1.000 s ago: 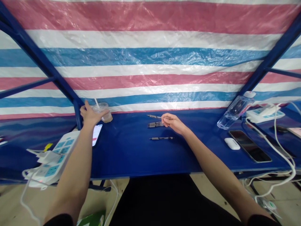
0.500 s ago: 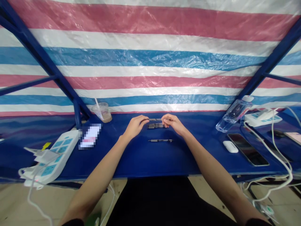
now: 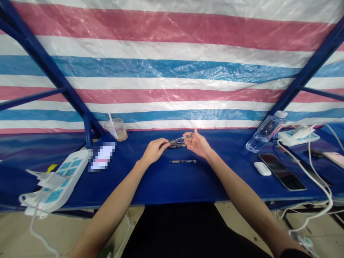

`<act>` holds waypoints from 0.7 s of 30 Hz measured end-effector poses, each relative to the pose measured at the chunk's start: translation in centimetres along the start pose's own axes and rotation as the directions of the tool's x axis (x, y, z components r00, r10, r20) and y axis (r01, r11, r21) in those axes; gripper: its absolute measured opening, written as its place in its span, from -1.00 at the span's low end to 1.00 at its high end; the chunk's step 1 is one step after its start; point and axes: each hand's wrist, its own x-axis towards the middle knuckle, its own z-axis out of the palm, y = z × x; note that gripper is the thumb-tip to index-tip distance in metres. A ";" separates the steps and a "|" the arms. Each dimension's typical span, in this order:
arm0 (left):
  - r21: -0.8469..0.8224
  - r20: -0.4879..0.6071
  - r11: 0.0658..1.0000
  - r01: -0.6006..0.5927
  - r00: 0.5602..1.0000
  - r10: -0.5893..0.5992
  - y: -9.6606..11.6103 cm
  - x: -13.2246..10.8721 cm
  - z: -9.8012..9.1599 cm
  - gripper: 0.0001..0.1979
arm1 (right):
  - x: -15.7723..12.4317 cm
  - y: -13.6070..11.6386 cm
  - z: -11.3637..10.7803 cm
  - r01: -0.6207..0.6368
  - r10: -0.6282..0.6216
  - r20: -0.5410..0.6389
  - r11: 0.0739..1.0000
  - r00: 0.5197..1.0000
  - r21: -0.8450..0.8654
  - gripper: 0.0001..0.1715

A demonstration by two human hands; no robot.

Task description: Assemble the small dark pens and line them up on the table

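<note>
One slim dark pen (image 3: pixel 180 139) spans the gap between the left hand (image 3: pixel 154 151) and the right hand (image 3: pixel 197 144), its long axis running sideways across the view and rising slightly toward the right hand. The left hand is curled, its fingertips pinching the pen's lower end. The right hand is half open with the thumb raised and the fingers apart; the pen's upper end reaches it near the thumb, but whether it grips there is impossible to tell.

Directly beneath the pen, a small stack of pens (image 3: pixel 176 146) lies on the blue-covered tabletop (image 3: pixel 161 190), partly hidden by the hands. Nearer the person, a lone pen (image 3: pixel 182 161) lies apart, roughly parallel to the edge.

Toward the left stand a plastic cup with a straw (image 3: pixel 117 129), a pixelated patch (image 3: pixel 102 156) and a white power strip (image 3: pixel 63 181). Toward the right are a water bottle (image 3: pixel 266 132), a dark phone (image 3: pixel 282 172) and a white earbud case (image 3: pixel 262 168).
</note>
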 end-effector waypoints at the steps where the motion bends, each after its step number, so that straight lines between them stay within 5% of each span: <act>1: -0.003 0.000 1.000 -0.003 1.000 0.003 0.0 0.0 0.0 -0.72 | 0.0 -0.1 0.1 -0.013 0.013 0.008 0.999 1.000 0.036 -0.30; 6: 0.004 -0.036 1.000 -0.031 0.999 0.031 0.1 0.0 -0.1 -0.69 | 0.1 0.2 0.2 0.013 -0.013 0.027 1.000 1.000 0.002 -0.46; 16: -0.009 -0.044 0.999 -0.043 0.998 0.043 0.0 -0.2 0.0 -0.69 | -0.1 0.8 -0.7 -0.026 0.020 0.114 0.998 0.993 0.050 -0.46; 21: 0.013 -0.120 1.000 -0.014 0.993 0.016 -0.2 -0.2 0.2 -0.70 | 0.1 0.3 -0.7 0.047 -0.046 0.027 0.998 0.999 -0.032 -0.43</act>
